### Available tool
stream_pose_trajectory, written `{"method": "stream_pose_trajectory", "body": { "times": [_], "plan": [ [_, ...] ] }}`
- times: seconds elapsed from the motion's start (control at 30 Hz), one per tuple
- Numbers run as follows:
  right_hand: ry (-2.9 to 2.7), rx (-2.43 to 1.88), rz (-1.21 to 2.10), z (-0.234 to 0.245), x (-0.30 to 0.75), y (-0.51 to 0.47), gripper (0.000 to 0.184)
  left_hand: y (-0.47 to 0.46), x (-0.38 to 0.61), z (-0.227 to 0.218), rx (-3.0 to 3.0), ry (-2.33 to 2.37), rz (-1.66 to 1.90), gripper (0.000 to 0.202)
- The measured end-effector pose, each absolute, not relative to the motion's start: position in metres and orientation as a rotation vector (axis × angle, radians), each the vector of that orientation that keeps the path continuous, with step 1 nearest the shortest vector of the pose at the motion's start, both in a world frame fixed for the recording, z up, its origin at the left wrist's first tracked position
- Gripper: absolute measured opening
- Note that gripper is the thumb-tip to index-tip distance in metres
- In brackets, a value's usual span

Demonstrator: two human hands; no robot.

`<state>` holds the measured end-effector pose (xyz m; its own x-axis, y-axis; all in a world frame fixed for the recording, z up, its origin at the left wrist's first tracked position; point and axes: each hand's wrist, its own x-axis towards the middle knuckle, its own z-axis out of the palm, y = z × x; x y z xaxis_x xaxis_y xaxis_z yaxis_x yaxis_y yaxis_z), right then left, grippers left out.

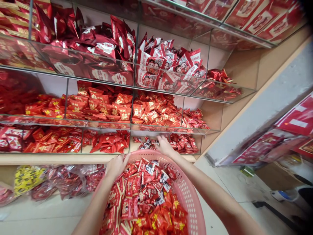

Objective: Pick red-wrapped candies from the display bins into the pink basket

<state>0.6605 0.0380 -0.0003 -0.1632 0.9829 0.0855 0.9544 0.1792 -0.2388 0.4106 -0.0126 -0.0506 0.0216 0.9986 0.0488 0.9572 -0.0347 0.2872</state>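
Pink perforated plastic basket (188,195) sits at bottom centre of the frame, heaped with red and gold sweet packets (144,202), some printed with a cartoon couple. The left hand (116,167) curls at the basket's far rim, its fingers bent downward; whether it grips the rim or anything else cannot be told. The right hand (166,146) reaches beyond the rim, open with fingers spread, at a small pile of printed packets (146,144) in the lowest tier of the glass display shelves (195,131). More red packets fill the tiers across the upper frame. At lower left, clear plastic bags of red and yellow packets (58,181) lie below a wooden ledge (49,159), and red posters (297,119) line the right edge
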Motion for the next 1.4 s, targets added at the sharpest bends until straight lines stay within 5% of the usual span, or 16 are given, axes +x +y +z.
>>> {"method": "stream_pose_trajectory", "body": {
  "times": [0.27,0.73,1.07,1.4],
  "plan": [
    [-2.346,-2.087,0.398,-0.039,0.656,0.116,0.062,-0.015,0.41,-0.048,2.102,2.04,0.368,0.071],
    [-2.439,-2.148,0.394,-0.053,0.648,0.121,0.031,-0.016,0.411,-0.045,2.081,2.026,0.355,0.067],
    [-2.372,-2.196,0.27,-0.059,0.637,0.123,0.052,-0.015,0.412,-0.045,2.085,2.058,0.32,0.064],
    [-2.285,-2.192,0.191,-0.054,0.646,0.125,0.05,-0.013,0.411,-0.048,2.09,2.06,0.299,0.066]
  ]
}}
